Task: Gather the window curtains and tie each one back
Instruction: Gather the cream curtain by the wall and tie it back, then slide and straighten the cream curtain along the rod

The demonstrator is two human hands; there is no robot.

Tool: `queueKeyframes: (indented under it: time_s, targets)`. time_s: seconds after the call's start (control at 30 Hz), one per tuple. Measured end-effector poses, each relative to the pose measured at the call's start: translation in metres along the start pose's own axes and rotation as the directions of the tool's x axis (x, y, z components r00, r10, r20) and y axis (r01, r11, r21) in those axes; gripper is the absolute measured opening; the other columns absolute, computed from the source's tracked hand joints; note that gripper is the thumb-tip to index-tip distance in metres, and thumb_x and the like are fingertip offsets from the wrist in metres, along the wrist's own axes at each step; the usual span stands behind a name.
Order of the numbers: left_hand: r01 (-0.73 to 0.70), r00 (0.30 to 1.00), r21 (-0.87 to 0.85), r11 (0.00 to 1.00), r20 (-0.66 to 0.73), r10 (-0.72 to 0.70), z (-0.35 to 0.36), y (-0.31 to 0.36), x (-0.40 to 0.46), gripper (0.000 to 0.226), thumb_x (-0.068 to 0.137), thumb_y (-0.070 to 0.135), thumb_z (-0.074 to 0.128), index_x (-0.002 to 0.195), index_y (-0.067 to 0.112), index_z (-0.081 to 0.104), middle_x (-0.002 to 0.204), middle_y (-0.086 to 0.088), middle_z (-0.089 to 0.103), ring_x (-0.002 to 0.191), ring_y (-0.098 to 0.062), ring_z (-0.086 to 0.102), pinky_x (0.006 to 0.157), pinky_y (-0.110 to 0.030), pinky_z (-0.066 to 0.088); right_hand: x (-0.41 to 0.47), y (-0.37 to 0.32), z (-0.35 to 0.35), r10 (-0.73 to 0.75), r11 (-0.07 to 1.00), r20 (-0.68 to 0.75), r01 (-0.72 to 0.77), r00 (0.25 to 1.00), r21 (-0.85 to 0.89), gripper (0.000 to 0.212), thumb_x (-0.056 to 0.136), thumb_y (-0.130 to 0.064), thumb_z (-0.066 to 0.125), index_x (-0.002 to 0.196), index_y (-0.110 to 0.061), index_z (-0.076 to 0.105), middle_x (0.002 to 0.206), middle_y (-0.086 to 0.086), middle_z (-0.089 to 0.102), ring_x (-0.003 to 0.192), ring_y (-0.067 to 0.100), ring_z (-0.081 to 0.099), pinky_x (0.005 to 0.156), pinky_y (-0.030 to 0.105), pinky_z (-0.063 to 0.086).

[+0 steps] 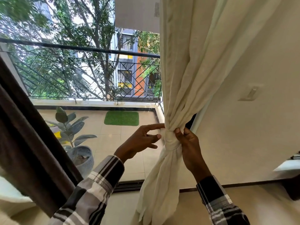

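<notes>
The cream curtain (186, 78) hangs right of the window, cinched into a knot (170, 140); the right hand (189, 143) grips the knot's right side; the left hand (141, 142) sits just left, fingers loosely spread, forefinger touching the cloth.

potted plant (71, 127) | green mat (121, 118) | balcony railing (81, 49) | wall switch (250, 94)

Big glass door (81, 78) opens onto a tiled balcony (126, 140) with black railing (97, 69). Green mat (121, 118) and potted plant (73, 127) out there. Cream wall (243, 127) on the right.
</notes>
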State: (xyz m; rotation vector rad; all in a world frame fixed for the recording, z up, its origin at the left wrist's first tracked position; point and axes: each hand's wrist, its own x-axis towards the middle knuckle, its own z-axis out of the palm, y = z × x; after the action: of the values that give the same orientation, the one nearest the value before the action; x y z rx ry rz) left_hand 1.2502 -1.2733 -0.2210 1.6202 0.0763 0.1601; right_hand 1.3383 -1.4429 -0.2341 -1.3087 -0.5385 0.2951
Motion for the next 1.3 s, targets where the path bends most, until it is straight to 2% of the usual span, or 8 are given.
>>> queueKeyframes:
  time_s: [0.2, 0.37, 0.5, 0.67, 0.77, 0.97, 1.1, 1.3]
  targets:
    - [-0.128, 0.972, -0.012, 0.992, -0.2, 0.123, 0.013, 0.004, 0.005, 0.043, 0.083, 0.012, 0.073, 0.12, 0.032, 0.062, 0.1, -0.017, 0.069, 0.083, -0.024, 0.072, 0.074, -0.044, 0.059, 0.005, 0.003, 0.0, 0.078, 0.995, 0.006, -0.078, 0.997, 0.056, 0.022, 0.096, -0.019, 0.055, 0.115, -0.018, 0.067, 0.11, 0.001, 0.074, 0.104, 0.019, 0.07, 0.081, 0.024, 0.056]
    - [-0.115, 0.914, 0.128, 0.985, -0.376, 0.155, 0.022, 0.008, 0.01, 0.009, 0.078, 0.008, 0.077, 0.084, 0.015, 0.074, 0.07, 0.002, 0.07, 0.07, -0.023, 0.072, 0.07, -0.048, 0.059, 0.009, 0.005, 0.002, 0.099, 0.99, -0.002, -0.099, 0.995, 0.1, 0.03, 0.094, -0.021, 0.058, 0.121, -0.012, 0.065, 0.116, 0.008, 0.072, 0.107, 0.022, 0.068, 0.083, 0.027, 0.054]
    - [-0.128, 0.915, 0.125, 0.984, -0.368, 0.165, 0.03, 0.004, 0.006, 0.002, 0.083, 0.014, 0.073, 0.084, 0.015, 0.075, 0.073, -0.005, 0.072, 0.072, -0.026, 0.073, 0.069, -0.047, 0.06, 0.008, 0.003, 0.01, 0.061, 0.994, -0.04, -0.057, 0.997, 0.099, 0.024, 0.097, -0.014, 0.055, 0.118, -0.012, 0.065, 0.107, 0.004, 0.075, 0.098, 0.017, 0.07, 0.078, 0.025, 0.055]
    - [-0.158, 0.896, 0.155, 0.975, -0.392, 0.207, 0.021, 0.008, 0.004, 0.009, 0.09, 0.014, 0.066, 0.089, 0.015, 0.075, 0.079, -0.007, 0.073, 0.076, -0.026, 0.073, 0.066, -0.04, 0.06, 0.011, -0.001, 0.029, -0.13, 0.978, -0.232, 0.087, 0.964, -0.187, 0.03, 0.091, -0.021, 0.069, 0.121, -0.021, 0.063, 0.115, 0.0, 0.07, 0.104, 0.013, 0.068, 0.086, 0.035, 0.056]
    - [-0.213, 0.858, 0.285, 0.934, -0.403, 0.319, 0.007, 0.024, 0.008, 0.008, 0.089, 0.016, 0.067, 0.088, 0.017, 0.075, 0.079, 0.002, 0.074, 0.074, -0.017, 0.072, 0.068, -0.038, 0.061, 0.013, -0.018, 0.043, -0.437, 0.882, -0.345, 0.321, 0.831, -0.346, 0.044, 0.089, -0.016, 0.072, 0.13, -0.014, 0.056, 0.127, 0.002, 0.061, 0.118, 0.017, 0.06, 0.098, 0.044, 0.052]
    - [-0.418, 0.676, 0.556, 0.719, -0.338, 0.655, -0.026, 0.091, 0.008, 0.022, 0.087, 0.022, 0.068, 0.109, 0.015, 0.069, 0.103, 0.003, 0.07, 0.091, -0.005, 0.068, 0.077, -0.023, 0.057, 0.041, -0.085, 0.082, -0.834, 0.405, 0.015, 0.631, 0.551, -0.662, 0.043, 0.09, -0.016, 0.07, 0.126, 0.002, 0.056, 0.127, 0.014, 0.057, 0.123, 0.024, 0.053, 0.103, 0.043, 0.045]
    - [-0.384, 0.504, 0.823, 0.418, -0.192, 0.842, -0.063, 0.149, -0.005, 0.036, 0.088, 0.029, 0.062, 0.121, 0.016, 0.062, 0.119, 0.0, 0.063, 0.102, -0.018, 0.063, 0.086, -0.032, 0.052, 0.065, -0.131, 0.121, -0.85, 0.271, 0.154, 0.668, 0.504, -0.693, 0.051, 0.092, -0.03, 0.068, 0.133, -0.004, 0.053, 0.134, 0.011, 0.053, 0.128, 0.024, 0.049, 0.107, 0.044, 0.041]
    - [-0.22, 0.384, 0.963, 0.156, -0.061, 0.921, -0.132, 0.217, -0.037, 0.054, 0.087, 0.035, 0.059, 0.135, 0.011, 0.05, 0.138, -0.004, 0.051, 0.135, -0.022, 0.042, 0.107, -0.042, 0.041, 0.08, -0.19, 0.191, -0.875, 0.085, 0.287, 0.708, 0.389, -0.701, 0.055, 0.092, -0.042, 0.063, 0.136, -0.01, 0.051, 0.139, 0.004, 0.051, 0.134, 0.019, 0.043, 0.112, 0.052, 0.032]
